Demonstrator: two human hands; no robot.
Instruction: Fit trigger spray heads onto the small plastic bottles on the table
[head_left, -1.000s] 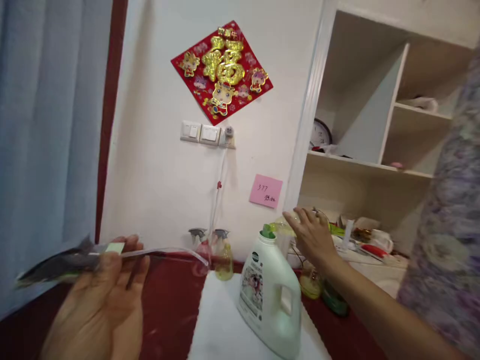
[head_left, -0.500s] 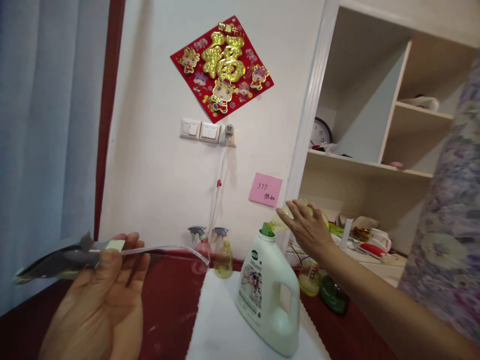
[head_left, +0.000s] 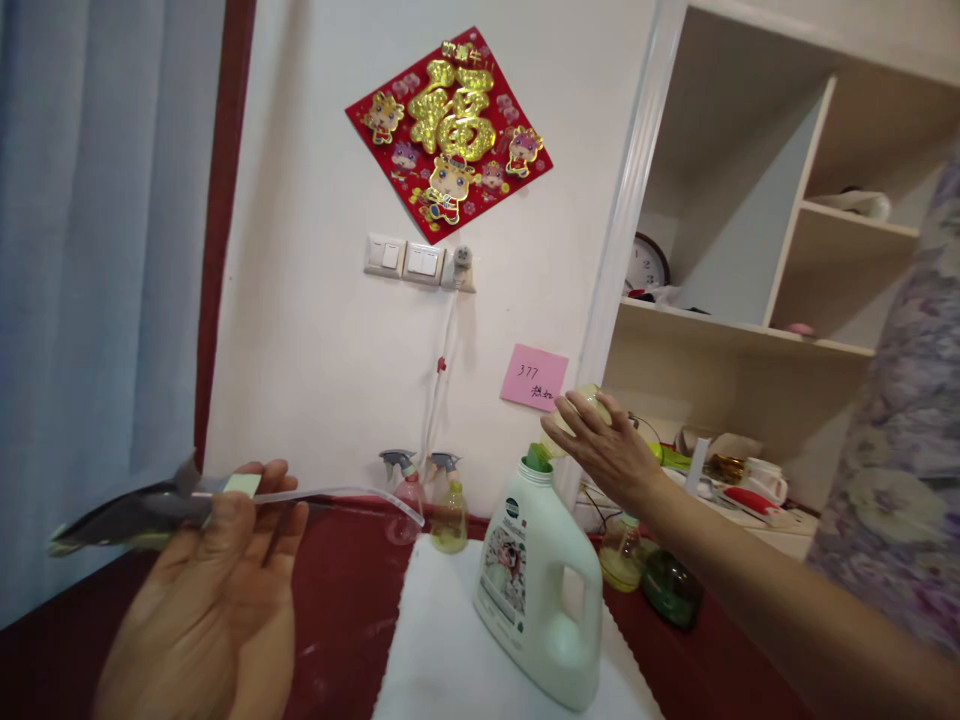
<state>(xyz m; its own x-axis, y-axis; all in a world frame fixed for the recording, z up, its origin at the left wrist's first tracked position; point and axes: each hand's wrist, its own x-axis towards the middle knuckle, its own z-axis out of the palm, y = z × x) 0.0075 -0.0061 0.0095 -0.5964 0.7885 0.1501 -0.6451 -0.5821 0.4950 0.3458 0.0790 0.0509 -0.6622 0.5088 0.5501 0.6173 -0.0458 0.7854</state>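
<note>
My left hand (head_left: 217, 590) pinches a grey spray-bottle trigger head (head_left: 131, 512) by its pale collar, and its clear dip tube (head_left: 337, 494) points right. My right hand (head_left: 604, 440) is wrapped over a translucent yellowish bottle (head_left: 559, 436), tipped neck-down at the mouth of a pale green detergent jug (head_left: 536, 590). A green piece (head_left: 538, 457) shows at the jug's opening; I cannot tell if it is a funnel or spout. The jug stands upright on a white mat (head_left: 427, 640). My fingers hide part of the tipped bottle.
Behind the jug stand a pink spray bottle (head_left: 406, 510) and a yellow spray bottle (head_left: 450, 515). A yellowish bottle (head_left: 621, 555) and a dark green bottle (head_left: 671, 588) are right of it, near my forearm. Shelves (head_left: 750, 325) rise at the right; a curtain (head_left: 97, 250) hangs left.
My right hand has tipped the yellowish bottle more steeply, its base higher over the jug. The left hand keeps its hold on the trigger head. The whole view has shifted slightly.
</note>
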